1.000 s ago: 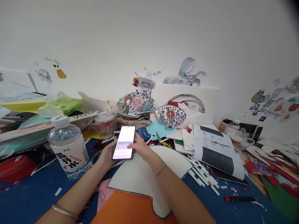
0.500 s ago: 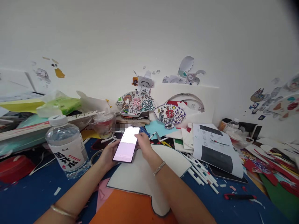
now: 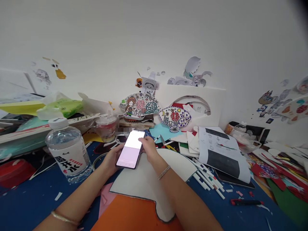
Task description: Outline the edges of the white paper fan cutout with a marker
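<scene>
A smartphone (image 3: 129,154) with a lit white and pale purple screen is tilted up in front of me. My left hand (image 3: 111,161) grips its left edge, the fingers mostly hidden behind it. My right hand (image 3: 149,149) holds the right edge, its thumb over the upper part of the screen. Under the phone and my right forearm lies a large white fan-shaped board (image 3: 134,184) with a dark outline. Orange paper (image 3: 127,213) shows below that board, and pink paper (image 3: 105,199) sticks out at its left.
A large water bottle (image 3: 69,154) stands left of my left forearm. White markers (image 3: 209,179), a printed sheet (image 3: 223,152) and a red-and-black utility knife (image 3: 246,202) lie to the right. Decorated fan-shaped cutouts (image 3: 175,118) lean at the back near the wall.
</scene>
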Demonstrator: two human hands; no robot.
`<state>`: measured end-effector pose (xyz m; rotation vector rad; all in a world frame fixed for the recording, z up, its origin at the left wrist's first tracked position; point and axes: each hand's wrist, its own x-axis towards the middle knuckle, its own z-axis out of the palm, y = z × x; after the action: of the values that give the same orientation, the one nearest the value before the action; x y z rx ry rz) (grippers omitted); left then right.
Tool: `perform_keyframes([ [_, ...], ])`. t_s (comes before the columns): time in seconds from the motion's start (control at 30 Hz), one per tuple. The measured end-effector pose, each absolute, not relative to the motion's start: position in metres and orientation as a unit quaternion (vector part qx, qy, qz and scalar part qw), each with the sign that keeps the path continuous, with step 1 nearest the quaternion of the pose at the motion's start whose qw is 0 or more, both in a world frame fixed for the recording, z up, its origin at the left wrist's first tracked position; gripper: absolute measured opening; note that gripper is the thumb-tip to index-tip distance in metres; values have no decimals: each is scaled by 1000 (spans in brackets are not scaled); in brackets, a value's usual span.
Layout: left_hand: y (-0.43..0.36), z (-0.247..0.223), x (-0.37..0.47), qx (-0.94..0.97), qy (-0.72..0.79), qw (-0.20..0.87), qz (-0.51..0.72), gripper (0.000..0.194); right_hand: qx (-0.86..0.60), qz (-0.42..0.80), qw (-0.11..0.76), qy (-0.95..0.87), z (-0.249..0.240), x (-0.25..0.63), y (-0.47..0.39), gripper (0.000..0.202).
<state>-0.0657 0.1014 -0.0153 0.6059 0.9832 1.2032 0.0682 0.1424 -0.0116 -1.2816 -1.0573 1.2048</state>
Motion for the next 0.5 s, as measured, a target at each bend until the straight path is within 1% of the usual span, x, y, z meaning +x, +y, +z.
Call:
perform_keyframes([
  [0.2, 103, -17, -66, 267, 436, 671, 537, 23, -531, 511, 512, -442, -13, 69, 143, 10],
  [0.33, 105, -17, -68, 264, 434, 669, 543, 20, -508, 546, 488, -452, -7, 69, 140, 5],
  [0.5, 106, -15, -70, 253, 439, 655, 560, 18, -480, 577, 467, -467, -2, 67, 135, 20],
])
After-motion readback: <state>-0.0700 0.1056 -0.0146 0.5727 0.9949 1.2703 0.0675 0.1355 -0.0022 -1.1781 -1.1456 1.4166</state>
